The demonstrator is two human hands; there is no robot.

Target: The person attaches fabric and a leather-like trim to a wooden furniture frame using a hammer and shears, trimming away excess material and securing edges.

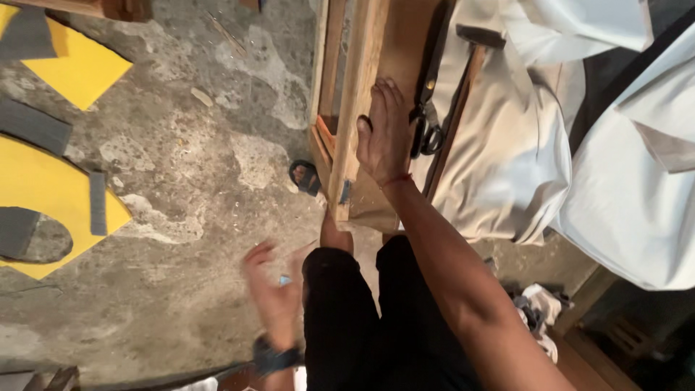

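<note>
Here, notes from the grip outward.
Right hand: fingers spread flat, palm pressed on the wooden frame; clamped on nothing.
Left hand: blurred, fingers loosely apart, low by the knee; a small blue bit near the palm, cannot tell if held.
Scissors: just right of the pressing hand, untouched.
Cloth: beyond the scissors, draped loose.
Progress: frame bare wood, cloth not yet fixed on, by the look of it.

Right hand: bare, with a thin red thread tied round the wrist.
Left hand: blurred, with a dark watch strapped at the wrist.
Arms: bare, no sleeves showed.
Legs: wore black trousers.
</note>
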